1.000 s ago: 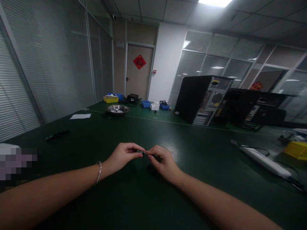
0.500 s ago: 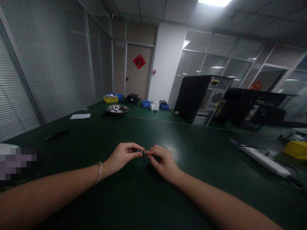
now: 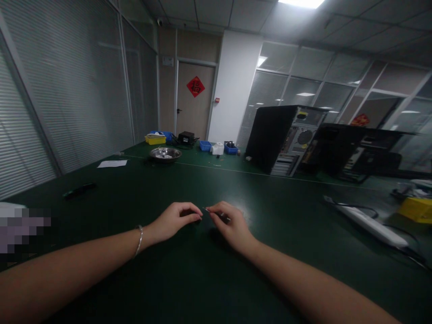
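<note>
Over the green tabletop [image 3: 202, 279], both hands are close together with a narrow gap between their fingertips. My left hand [image 3: 178, 219], with a silver bracelet at the wrist, has thumb and fingers curled toward a pinch. A small dark spot shows at its fingertips, too small to name. Between thumb and forefinger of my right hand [image 3: 231, 225] is a thin, light metallic piece [image 3: 205, 209]. Its tip points at the left fingertips, and a pale bit of it seems to show again inside the palm.
A metal bowl [image 3: 165, 155] with small pieces in it stands farther back, near a paper sheet [image 3: 112, 164]. A dark slender object [image 3: 79, 191] lies at left. Small blue bins [image 3: 205, 145] line the back. A computer tower [image 3: 280, 139] and white power strip [image 3: 373, 225] occupy the right.
The fingertips, which met around a small dark-green piece, have parted slightly. The thin metallic piece now shows at my right fingertips, and the greenish piece is largely hidden.
</note>
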Tool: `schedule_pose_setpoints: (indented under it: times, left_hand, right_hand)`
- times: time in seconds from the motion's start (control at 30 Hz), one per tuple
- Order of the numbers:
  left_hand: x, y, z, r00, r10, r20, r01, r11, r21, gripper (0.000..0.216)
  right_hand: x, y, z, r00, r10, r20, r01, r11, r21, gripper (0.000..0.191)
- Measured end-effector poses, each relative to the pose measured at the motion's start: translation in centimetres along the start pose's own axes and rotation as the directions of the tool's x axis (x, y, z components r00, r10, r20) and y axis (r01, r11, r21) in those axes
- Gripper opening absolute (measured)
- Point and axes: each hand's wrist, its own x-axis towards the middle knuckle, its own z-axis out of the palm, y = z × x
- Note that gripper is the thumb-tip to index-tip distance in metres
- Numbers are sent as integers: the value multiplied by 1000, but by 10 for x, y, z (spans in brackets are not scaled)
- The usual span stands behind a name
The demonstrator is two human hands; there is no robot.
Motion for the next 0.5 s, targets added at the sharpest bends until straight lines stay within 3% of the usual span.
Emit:
schedule_pose_setpoints:
  times: [0.17,0.5]
  left_hand:
    - [-2,6,3,988,76,132,-116,938,326,15]
    - [-4,5,3,976,130,173,-188,905,382,25]
  right_hand:
    - [0,2,0,1000,16,-4,-16,1000,-13,17]
    - [2,4,2,999,41,29,-40,999,-35,16]
